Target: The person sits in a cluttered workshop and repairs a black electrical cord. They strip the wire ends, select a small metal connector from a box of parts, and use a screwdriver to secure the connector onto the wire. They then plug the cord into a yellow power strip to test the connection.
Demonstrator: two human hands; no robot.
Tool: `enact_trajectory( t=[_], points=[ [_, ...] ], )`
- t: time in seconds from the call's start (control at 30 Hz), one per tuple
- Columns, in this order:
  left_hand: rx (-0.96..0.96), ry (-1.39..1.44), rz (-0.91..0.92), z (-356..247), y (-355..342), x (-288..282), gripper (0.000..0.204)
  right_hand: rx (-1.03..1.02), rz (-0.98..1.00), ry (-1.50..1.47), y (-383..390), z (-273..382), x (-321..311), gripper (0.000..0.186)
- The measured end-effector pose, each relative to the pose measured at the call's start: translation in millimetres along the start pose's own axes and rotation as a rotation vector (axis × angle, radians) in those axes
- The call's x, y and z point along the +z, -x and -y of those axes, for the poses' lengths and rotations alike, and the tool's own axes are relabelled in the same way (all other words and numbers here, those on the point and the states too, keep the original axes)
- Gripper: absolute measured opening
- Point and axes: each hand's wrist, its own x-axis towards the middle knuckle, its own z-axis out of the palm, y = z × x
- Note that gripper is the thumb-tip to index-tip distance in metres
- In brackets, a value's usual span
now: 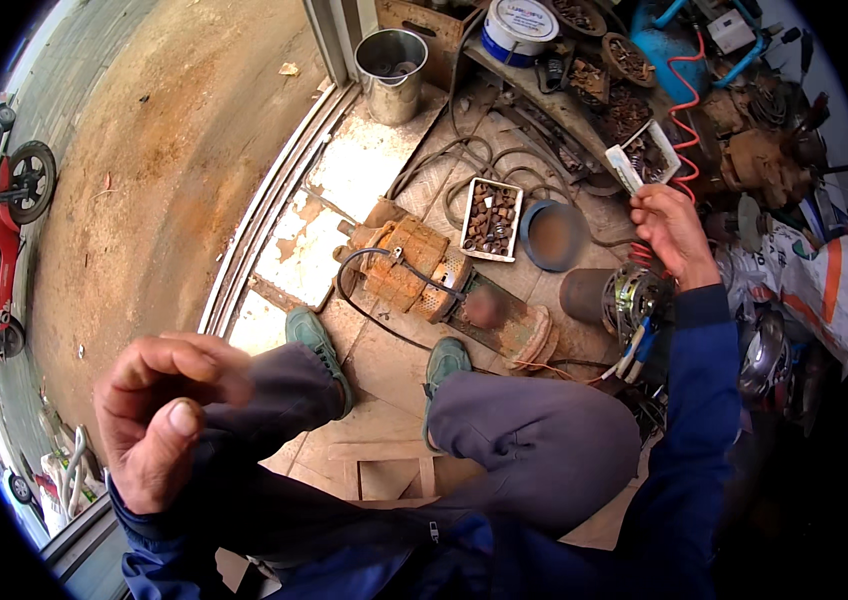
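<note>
Out to the right, my right hand [672, 232] is closed on the near end of a small white tray [626, 168] that holds loose metal parts. My left hand [166, 415] is raised at the lower left, its fingers curved and the thumb apart from them, with nothing visible between. On the floor ahead of my feet lies a rusty electric motor [410, 252] with a black cable looped over it. Beyond it sits another white tray [517, 228] filled with small rusty nuts or bushings. A round blue-rimmed bowl [527, 240] stands beside that tray, its inside blurred.
A metal bucket [391, 95] stands by the door track. Behind are a white-and-blue tub [521, 32], bowls of metal scraps [628, 60] and a red coiled hose [682, 125]. Cables [444, 165] cross the floor. A red motorcycle [6, 250] is outside, left.
</note>
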Motion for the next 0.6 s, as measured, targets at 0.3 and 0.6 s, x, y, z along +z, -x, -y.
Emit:
enact_trajectory(
  t=[0.3,0.6],
  points=[
    [0.256,-0.178,0.216,2,24,47,0.024,-0.324,0.549,-0.043,217,36,230,0.017],
    [0.655,-0.377,0.286,38,48,23,0.032,-0.565,0.163,-0.439,284,-36,275,0.009]
  ],
)
